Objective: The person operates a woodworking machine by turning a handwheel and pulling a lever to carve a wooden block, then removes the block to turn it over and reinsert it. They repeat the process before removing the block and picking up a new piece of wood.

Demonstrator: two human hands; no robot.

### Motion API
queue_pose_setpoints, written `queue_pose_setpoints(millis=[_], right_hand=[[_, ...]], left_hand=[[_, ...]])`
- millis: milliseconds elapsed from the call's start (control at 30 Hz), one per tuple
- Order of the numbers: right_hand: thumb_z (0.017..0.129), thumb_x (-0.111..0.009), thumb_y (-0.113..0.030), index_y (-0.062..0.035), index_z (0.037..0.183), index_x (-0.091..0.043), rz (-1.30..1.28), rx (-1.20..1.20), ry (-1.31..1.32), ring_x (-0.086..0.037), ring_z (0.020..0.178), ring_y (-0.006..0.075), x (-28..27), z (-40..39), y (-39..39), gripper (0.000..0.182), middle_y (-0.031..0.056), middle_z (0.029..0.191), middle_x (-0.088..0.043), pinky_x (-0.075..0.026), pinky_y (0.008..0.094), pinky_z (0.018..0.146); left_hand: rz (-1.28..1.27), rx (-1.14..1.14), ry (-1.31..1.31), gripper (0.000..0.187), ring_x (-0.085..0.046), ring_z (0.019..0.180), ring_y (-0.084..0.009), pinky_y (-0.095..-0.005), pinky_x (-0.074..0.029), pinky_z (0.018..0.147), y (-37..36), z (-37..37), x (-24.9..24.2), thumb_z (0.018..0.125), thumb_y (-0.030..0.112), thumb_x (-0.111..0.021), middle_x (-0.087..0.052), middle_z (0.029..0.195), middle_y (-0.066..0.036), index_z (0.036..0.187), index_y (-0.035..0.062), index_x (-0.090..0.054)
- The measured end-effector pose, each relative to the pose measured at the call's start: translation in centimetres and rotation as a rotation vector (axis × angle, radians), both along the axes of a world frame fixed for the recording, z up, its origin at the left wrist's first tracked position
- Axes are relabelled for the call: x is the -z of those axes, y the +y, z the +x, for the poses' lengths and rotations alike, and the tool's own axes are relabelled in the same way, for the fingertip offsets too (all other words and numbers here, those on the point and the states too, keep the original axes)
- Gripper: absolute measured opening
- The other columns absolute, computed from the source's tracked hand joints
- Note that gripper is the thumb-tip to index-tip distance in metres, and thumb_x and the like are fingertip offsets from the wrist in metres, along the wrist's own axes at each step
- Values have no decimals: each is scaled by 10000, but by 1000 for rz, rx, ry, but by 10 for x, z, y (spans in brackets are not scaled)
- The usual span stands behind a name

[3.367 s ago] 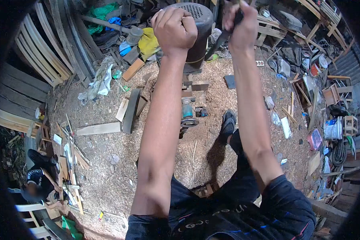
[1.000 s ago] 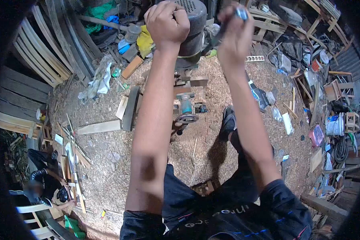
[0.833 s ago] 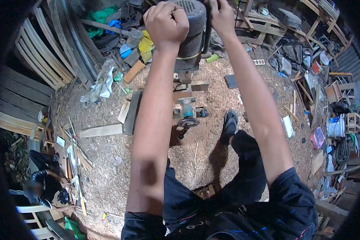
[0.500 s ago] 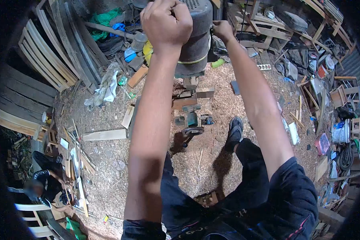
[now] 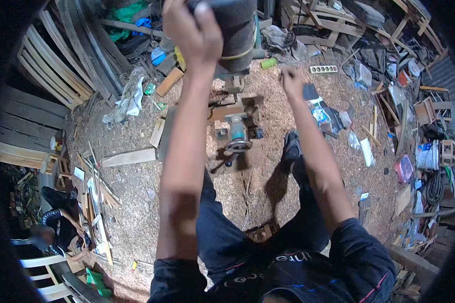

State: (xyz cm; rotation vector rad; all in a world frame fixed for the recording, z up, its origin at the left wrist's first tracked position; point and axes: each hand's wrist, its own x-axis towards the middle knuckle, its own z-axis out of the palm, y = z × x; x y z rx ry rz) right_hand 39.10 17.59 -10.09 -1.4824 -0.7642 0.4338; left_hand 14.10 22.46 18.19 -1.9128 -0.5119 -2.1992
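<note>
A dark, motor-like cylinder with a yellowish band stands upright at the top of the head view. My left hand is against its left side, fingers curled and thumb raised; the top edge cuts off part of the hand, and whatever lies inside the grip is hidden. To the right of the cylinder, apart from it, my right hand hangs over the floor with its fingers curled in and nothing visible in them. Below the cylinder is a greenish machine part with a round handwheel.
Wood shavings cover the floor. Curved wooden pieces lean at the left; a plank lies nearby. A person sits at lower left among wood strips. A power strip and a green cylinder lie beyond my right hand.
My right hand has left the cylinder's right side and moved down toward me. My left hand has shifted slightly left, its thumb now raised. The view has shifted a little.
</note>
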Motion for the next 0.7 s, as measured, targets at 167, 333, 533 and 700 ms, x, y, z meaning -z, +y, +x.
queue_pose_setpoints(millis=[167, 333, 533, 700], right_hand=[[934, -631, -230, -13, 856, -657, -463, -224, 480, -591, 569, 152, 156, -61, -123, 232, 61, 681, -625, -449, 310, 474], [919, -666, -336, 29, 1000, -618, -776, -226, 443, -632, 665, 182, 204, -104, -148, 377, 102, 851, -653, -526, 329, 575], [931, -671, -306, 67, 986, -622, -483, -214, 794, -623, 752, 199, 247, -122, -127, 380, 105, 862, -643, -527, 315, 651], [926, -683, -245, 66, 998, -628, -230, -124, 1025, -625, 725, 175, 237, -143, -123, 324, 86, 855, -666, -481, 295, 613]], left_hand=[[-873, 33, -7, 304, -470, 1159, -367, -444, -339, 1014, -88, -45, 198, 948, 126, -476, -505, 1200, -231, 1188, -60, -486], [-1547, -50, 316, 452, -464, 1189, -460, -524, -362, 1019, -112, -53, 377, 918, 357, -539, -524, 1223, -283, 1144, -35, -551], [-1581, -413, 501, 540, -506, 1198, -395, -555, -394, 985, -120, -18, 383, 814, 330, -633, -530, 1284, -193, 1240, 30, -493], [-1493, -497, 494, 522, -538, 1139, -363, -528, -428, 935, -124, -16, 377, 758, 274, -670, -568, 1184, -149, 1212, 63, -519]])
